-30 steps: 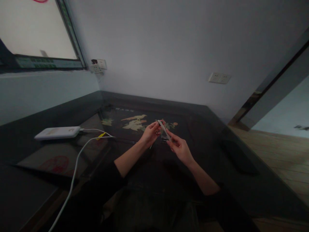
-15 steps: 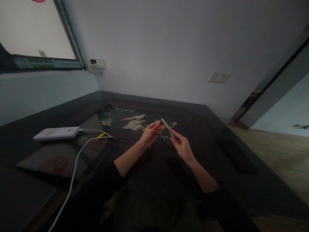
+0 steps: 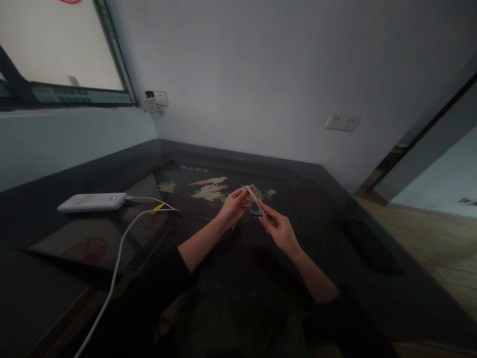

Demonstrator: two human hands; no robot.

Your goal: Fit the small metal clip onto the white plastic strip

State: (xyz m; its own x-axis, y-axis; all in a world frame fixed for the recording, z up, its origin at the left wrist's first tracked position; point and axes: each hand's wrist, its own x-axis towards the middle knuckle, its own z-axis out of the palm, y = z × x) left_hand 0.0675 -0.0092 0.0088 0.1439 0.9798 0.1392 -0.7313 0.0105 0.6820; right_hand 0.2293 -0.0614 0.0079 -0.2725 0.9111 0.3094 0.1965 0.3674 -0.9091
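Note:
Both of my hands meet above the middle of a dark glass-topped table (image 3: 335,199). My right hand (image 3: 278,229) pinches the lower end of a thin white stick-like object (image 3: 254,199), which slants up to the left. The fingertips of my left hand (image 3: 234,205) touch its upper end. A small shiny clear item (image 3: 255,213) sits on the table just under the stick; what it is cannot be made out in the dim light.
A white power bank (image 3: 89,202) lies on the table's left side, with a white cable (image 3: 122,243) running toward me. Painted birds and flowers (image 3: 210,189) show under the glass. Wall sockets (image 3: 342,122) sit behind; a doorway opens at the right.
The white stick has dropped slightly and my hands have drawn a little closer together. The camera shifted a bit, so the whole scene sits slightly lower and to the right.

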